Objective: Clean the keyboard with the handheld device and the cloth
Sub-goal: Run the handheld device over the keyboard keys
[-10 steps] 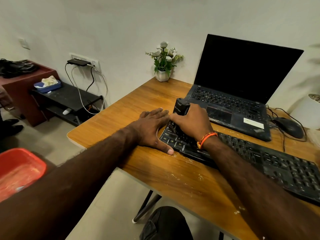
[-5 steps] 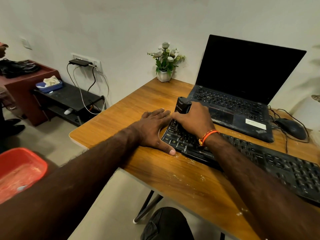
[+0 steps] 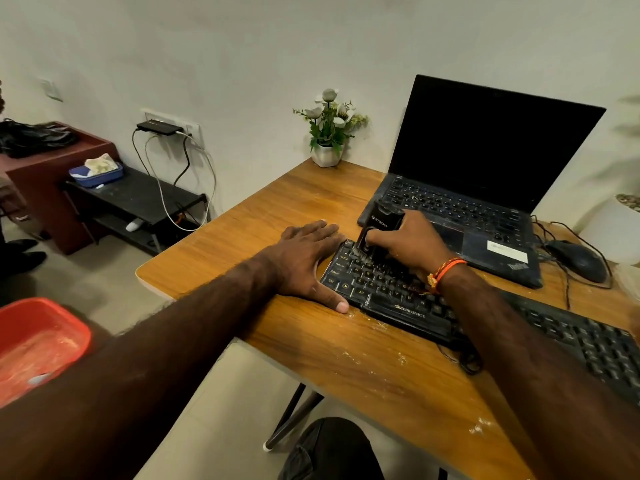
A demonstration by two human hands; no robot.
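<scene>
Two hands: right hand (image 3: 405, 244) grips handheld device (image 3: 379, 230) on keyboard (image 3: 398, 292); left hand (image 3: 304, 261) flat, fingers (image 3: 325, 228) together.

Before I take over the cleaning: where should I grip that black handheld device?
Wrap your fingers round the handheld device at mid-body, coming from the right as the right hand does now. It stands nearly upright with its brush end on the keyboard, so the mid-body is the free part to hold.

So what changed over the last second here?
Very little. The right hand keeps gripping the handheld device, nozzle down on the keyboard, and has edged slightly toward its top-left corner. The left hand stays flat on the desk, bracing the keyboard's left end.
</scene>
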